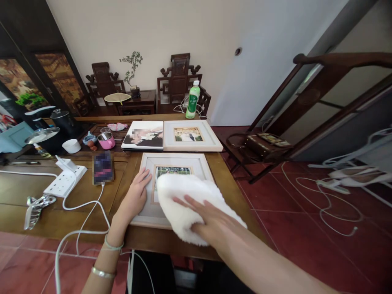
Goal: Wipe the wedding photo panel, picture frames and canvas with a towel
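Note:
A framed photo (147, 211) with a pale frame lies flat near the table's front edge. My left hand (137, 196) rests on the frame's left side, its fingers spread and holding nothing. Over the frame's lower right part lies a fluffy white cloth (180, 194). My right hand (208, 218) presses on this cloth, its fingers bent into the fabric. The cloth hides much of the photo and the frame's right side. Just behind are a second framed photo (211, 136) and a white-edged photo panel (147, 127), side by side.
A green bottle (192, 100) stands at the table's back edge. To the left are a phone (103, 168) on a cable, a power strip (65, 179), a silver claw clip (36, 210) and a pink cup (106, 141). A wooden chair (315, 94) stands right of the table.

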The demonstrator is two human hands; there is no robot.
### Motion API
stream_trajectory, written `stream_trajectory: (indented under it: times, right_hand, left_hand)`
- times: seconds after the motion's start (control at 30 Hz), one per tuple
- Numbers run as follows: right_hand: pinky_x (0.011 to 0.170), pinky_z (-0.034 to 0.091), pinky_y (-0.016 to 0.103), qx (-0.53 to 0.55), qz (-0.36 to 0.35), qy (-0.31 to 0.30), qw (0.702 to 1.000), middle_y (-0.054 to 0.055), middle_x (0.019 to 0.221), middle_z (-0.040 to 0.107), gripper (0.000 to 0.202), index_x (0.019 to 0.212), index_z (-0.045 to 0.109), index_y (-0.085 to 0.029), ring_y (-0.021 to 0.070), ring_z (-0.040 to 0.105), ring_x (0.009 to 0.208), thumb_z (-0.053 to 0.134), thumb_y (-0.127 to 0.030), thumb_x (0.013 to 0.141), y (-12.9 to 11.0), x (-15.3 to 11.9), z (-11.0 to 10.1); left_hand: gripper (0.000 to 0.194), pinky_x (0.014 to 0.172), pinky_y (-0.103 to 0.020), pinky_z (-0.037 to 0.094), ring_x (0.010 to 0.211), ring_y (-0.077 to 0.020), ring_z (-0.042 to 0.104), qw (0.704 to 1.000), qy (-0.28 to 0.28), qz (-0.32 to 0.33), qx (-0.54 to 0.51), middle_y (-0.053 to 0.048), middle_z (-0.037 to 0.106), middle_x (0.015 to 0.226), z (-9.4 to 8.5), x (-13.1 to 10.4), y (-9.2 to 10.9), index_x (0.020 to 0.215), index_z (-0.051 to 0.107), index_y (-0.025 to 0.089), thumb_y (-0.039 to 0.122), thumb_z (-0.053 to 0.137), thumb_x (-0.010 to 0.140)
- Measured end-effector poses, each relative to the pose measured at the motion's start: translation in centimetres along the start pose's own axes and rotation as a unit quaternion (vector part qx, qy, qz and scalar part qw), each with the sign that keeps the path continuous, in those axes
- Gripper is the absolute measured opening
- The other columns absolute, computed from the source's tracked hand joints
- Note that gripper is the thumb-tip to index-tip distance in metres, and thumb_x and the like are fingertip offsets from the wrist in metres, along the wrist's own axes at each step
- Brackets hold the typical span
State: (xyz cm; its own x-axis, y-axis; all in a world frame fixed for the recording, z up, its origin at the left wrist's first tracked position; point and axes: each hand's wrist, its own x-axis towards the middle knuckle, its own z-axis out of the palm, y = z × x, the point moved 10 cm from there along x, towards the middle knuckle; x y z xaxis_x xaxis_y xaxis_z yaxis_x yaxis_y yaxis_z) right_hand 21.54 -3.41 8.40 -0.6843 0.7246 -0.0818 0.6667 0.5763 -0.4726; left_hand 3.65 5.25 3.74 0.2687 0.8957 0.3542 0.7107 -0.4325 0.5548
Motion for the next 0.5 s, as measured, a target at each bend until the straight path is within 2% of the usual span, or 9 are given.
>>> stream_trajectory:
  times: [0.07, 0.17, 0.27, 0.37, 0.5]
  right_hand:
    - [0.112, 0.025, 0.057, -0.08, 0.008, 0.021, 0.997, 0.001, 0.153, 0.031, 0.044, 0.104, 0.07, -0.024, 0.0324, 0.022, 0.142, 0.042, 0.002, 0.082, 1.3, 2.3, -1.0]
    - [0.107, 0.026, 0.066, -0.237, 0.042, 0.079, 0.968, 0.004, 0.155, 0.027, 0.055, 0.11, 0.068, -0.018, 0.0411, 0.017, 0.141, 0.037, 0.011, 0.075, 4.7, 6.5, -3.7]
    - [0.103, 0.025, 0.072, -0.295, 0.058, 0.123, 0.946, 0.001, 0.156, 0.024, 0.061, 0.117, 0.065, -0.02, 0.0433, 0.012, 0.141, 0.035, 0.012, 0.074, 7.5, 9.9, -5.5]
    - [0.1, 0.029, 0.073, -0.293, 0.065, 0.09, 0.95, 0.002, 0.155, 0.028, 0.061, 0.117, 0.066, -0.022, 0.0459, 0.017, 0.139, 0.039, 0.012, 0.074, 8.3, 11.5, -4.4]
    - [0.097, 0.028, 0.075, -0.288, 0.083, 0.035, 0.953, 0.009, 0.153, 0.032, 0.049, 0.112, 0.069, -0.019, 0.0528, 0.021, 0.135, 0.046, 0.006, 0.077, 5.7, 9.5, -1.4]
  left_hand:
    - [0.057, 0.117, -0.049, 0.025, 0.142, -0.0241, 0.03, 1.0, 0.0, 0.0, 0.003, -0.014, 0.046, 0.144, 0.0, 0.0, 0.0, 0.132, 0.055, 0.013, 0.0, 0.036, 0.079]
    - [0.057, 0.117, -0.05, 0.025, 0.142, -0.024, 0.03, 1.0, 0.004, 0.008, 0.007, -0.014, 0.047, 0.144, -0.1, -0.1, 0.0, 0.131, 0.055, 0.012, -0.001, 0.036, 0.079]
    - [0.056, 0.117, -0.05, 0.025, 0.142, -0.0244, 0.03, 1.0, 0.003, 0.008, 0.005, -0.015, 0.047, 0.144, -0.1, -0.1, 0.0, 0.131, 0.055, 0.012, 0.0, 0.036, 0.08]
    - [0.056, 0.117, -0.05, 0.025, 0.142, -0.0241, 0.03, 1.0, 0.001, 0.006, 0.003, -0.014, 0.047, 0.144, -0.1, 0.0, 0.0, 0.131, 0.055, 0.013, 0.001, 0.036, 0.08]
    - [0.055, 0.117, -0.049, 0.025, 0.142, -0.0237, 0.03, 1.0, 0.008, 0.009, -0.001, -0.013, 0.047, 0.143, -0.1, 0.0, -0.1, 0.131, 0.056, 0.013, 0.001, 0.037, 0.08]
